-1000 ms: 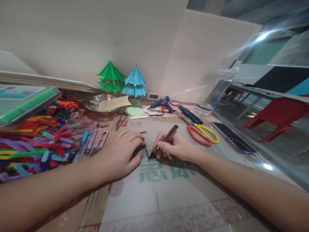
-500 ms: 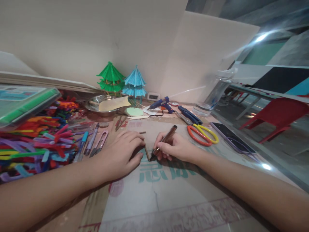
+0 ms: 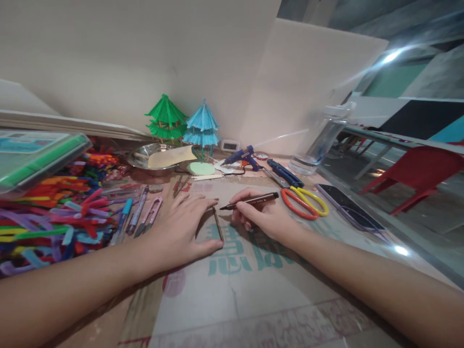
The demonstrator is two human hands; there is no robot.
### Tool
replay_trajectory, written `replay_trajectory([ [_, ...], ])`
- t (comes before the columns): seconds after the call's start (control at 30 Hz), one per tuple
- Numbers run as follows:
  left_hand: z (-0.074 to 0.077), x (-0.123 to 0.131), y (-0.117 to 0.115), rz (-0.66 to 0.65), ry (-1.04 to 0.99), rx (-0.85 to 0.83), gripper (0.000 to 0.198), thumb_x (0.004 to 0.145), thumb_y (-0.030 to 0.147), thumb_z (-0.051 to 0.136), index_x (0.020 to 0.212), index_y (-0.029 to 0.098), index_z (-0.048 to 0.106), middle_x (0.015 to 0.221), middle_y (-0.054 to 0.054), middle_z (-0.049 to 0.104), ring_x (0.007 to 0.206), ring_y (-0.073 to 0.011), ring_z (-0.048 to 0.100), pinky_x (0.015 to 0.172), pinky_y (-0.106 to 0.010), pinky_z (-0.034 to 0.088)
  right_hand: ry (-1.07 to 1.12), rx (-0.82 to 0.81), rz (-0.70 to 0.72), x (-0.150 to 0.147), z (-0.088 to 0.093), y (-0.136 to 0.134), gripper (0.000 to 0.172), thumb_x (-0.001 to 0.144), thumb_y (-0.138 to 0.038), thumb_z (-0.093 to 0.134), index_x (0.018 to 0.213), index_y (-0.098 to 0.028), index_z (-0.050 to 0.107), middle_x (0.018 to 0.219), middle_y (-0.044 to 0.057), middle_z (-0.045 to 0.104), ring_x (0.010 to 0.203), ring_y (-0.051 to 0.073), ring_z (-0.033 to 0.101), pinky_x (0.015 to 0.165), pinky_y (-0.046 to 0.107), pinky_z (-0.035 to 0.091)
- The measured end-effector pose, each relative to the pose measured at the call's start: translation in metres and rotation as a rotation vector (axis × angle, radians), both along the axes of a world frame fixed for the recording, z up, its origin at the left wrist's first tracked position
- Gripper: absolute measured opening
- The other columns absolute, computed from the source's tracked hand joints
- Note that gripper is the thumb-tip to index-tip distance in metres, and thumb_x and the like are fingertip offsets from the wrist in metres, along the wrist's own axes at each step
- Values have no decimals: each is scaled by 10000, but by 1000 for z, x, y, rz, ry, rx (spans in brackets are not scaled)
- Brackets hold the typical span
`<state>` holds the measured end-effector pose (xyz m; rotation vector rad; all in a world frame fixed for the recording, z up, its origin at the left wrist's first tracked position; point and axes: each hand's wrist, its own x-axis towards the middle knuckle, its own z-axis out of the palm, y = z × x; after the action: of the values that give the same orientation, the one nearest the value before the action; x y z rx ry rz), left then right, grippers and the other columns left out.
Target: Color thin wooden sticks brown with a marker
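My left hand point(image 3: 181, 227) rests on the printed cardboard sheet point(image 3: 195, 299), thumb and forefinger spread apart. Between their tips it holds a thin brown stick point(image 3: 218, 223) by its two ends. Another short dark stick end point(image 3: 213, 198) shows by the forefinger. My right hand point(image 3: 264, 215) is closed around a brown marker pen point(image 3: 253, 200), held nearly level. The pen's dark tip points left, close to the upper end of the held stick; whether they touch I cannot tell.
Left lie colourful pipe cleaners point(image 3: 72, 217), a plastic case point(image 3: 39, 154) and pens point(image 3: 137, 212). Behind are a metal bowl point(image 3: 136, 162), green point(image 3: 165, 116) and blue point(image 3: 203, 123) model trees, and a glue gun point(image 3: 242, 157). Right are scissors point(image 3: 299, 203), a phone point(image 3: 348, 208) and a water jug point(image 3: 319, 140).
The marker has swung from steep to nearly level, its tip moving from the stick's lower end up toward its upper end. My left thumb has moved right to the stick's lower end.
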<state>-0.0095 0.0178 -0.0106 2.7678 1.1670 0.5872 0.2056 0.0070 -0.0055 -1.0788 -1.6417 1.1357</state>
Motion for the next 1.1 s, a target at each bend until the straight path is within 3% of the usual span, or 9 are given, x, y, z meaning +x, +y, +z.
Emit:
replay_trajectory([
  [0.17,-1,0,2,7,-11,-64,689,752,512,648,1324,170,474,1357,-149,523,1275,-350,443,1047,-533,364,-11,38,-18,0,-2,-1,205,850,-381,568,904,-183,563,687,8,649,501,98,542,486,233,463],
  [0.3,0,1,2,35,20,-31,734,740,559,647,1337,168,473,1368,-158,525,1299,-385,418,1095,-602,251,-13,92,-56,-1,-4,-1,231,903,-394,508,994,-189,566,770,32,678,598,120,614,562,257,519],
  [0.37,0,1,2,36,27,-5,715,741,568,644,1323,183,489,1351,-144,547,1288,-381,431,1107,-609,209,-1,88,13,0,-6,0,262,914,-411,503,1041,-190,565,803,44,693,723,144,672,686,292,553],
  [0.5,3,1,0,11,15,-33,669,731,534,654,1297,206,512,1395,-118,514,1293,-369,422,1085,-573,276,-16,91,211,1,-10,0,312,899,-462,536,1052,-193,570,878,61,713,899,181,703,850,354,542],
  [0.6,5,1,-1,-3,-6,-72,666,717,475,666,1296,195,496,1387,-125,511,1292,-357,427,1085,-554,297,-9,105,196,2,-9,0,356,899,-498,520,1072,-192,578,870,63,714,890,184,704,827,351,551],
  [0.83,2,-2,0,-68,-65,-75,788,672,396,704,1354,152,396,1358,-159,507,1298,-326,433,1057,-467,392,-26,207,-72,3,1,0,245,892,-404,514,899,-182,617,701,27,659,638,141,633,614,288,530],
  [0.97,0,-3,2,-70,-64,-137,832,677,415,714,1388,165,362,1336,-153,529,1265,-328,471,1039,-478,414,-38,49,-35,0,1,2,180,837,-360,561,805,-185,535,602,-2,635,523,119,586,538,257,486],
  [1.1,1,-2,2,-70,-62,-153,802,673,422,716,1365,165,403,1375,-159,502,1284,-339,452,1064,-496,386,-78,46,-43,-3,2,3,167,826,-348,571,800,-188,530,616,2,646,556,123,601,571,260,491],
])
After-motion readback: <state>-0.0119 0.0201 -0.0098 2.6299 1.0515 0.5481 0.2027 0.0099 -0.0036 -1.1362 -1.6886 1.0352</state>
